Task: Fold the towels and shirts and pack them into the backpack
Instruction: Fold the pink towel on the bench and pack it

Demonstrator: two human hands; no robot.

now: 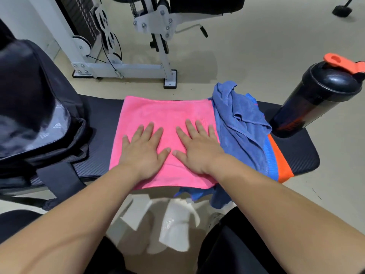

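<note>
A pink towel (pixel 158 113) lies flat in a folded rectangle across the black bench (pixel 98 115). My left hand (pixel 145 149) and my right hand (pixel 199 147) rest palm-down on it side by side, fingers spread, gripping nothing. To the right a crumpled blue cloth (pixel 241 125) is heaped over a blue and orange garment (pixel 278 161), with part hanging off the near edge. A black backpack (pixel 33 107) stands at the bench's left end; whether its top is unzipped cannot be told.
A black shaker bottle (pixel 314 95) with an orange lid stands at the bench's right end, close to the blue cloth. A white gym machine frame (pixel 126 66) stands on the floor behind the bench. White bench legs and my dark shorts show below.
</note>
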